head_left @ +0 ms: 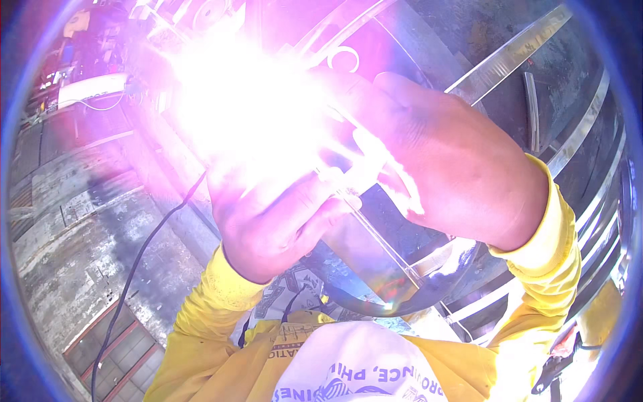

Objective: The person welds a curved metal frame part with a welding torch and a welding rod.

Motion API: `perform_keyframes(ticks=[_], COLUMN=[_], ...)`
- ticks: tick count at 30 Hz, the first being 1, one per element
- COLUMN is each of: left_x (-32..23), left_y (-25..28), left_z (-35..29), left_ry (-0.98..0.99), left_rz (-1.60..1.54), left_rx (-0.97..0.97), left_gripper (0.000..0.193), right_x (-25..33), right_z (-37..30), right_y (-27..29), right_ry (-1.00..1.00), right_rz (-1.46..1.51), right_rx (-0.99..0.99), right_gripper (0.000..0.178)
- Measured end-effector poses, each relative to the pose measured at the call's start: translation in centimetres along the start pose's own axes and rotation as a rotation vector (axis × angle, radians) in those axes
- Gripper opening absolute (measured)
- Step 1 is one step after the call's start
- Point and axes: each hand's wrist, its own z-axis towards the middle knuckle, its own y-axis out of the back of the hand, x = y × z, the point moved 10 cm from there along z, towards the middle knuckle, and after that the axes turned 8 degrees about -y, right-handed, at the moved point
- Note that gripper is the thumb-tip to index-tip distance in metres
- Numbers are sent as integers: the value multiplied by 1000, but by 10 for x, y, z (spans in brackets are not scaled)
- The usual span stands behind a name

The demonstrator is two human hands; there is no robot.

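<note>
A blinding white-violet welding glare (pixel 248 100) covers the fingertips of both hands and the work in front of them. My left hand (pixel 268 221) is closed, its fingers curled around a thin metal rod (pixel 378 231) that slants down to the right. My right hand (pixel 462 154) reaches across from the right with its fingers bent toward the glare. What it grips is washed out by the light. A dark hose (pixel 395 309) curves below the right wrist.
Shiny flat metal strips (pixel 512 53) fan out at the right. A small metal ring (pixel 343 59) lies beyond my hands. At left a black cable (pixel 137 258) crosses worn grey flooring (pixel 67 261), near a tiled patch with red bars (pixel 114 355).
</note>
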Motion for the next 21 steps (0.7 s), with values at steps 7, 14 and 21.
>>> perform_keyframes(ticks=[7, 14, 21], left_x=[1, 0, 2], left_y=[2, 4, 2], left_z=[-12, -12, 0], left_ry=[13, 5, -11], left_rz=[82, 84, -87], left_rx=[-22, -24, -28], left_gripper=[45, 45, 44], right_x=[0, 2, 11], right_z=[1, -1, -1], right_y=[1, 4, 6], right_ry=[-151, -145, 86], right_rz=[-79, -61, -44], right_rx=[71, 49, -17], right_gripper=[79, 76, 73])
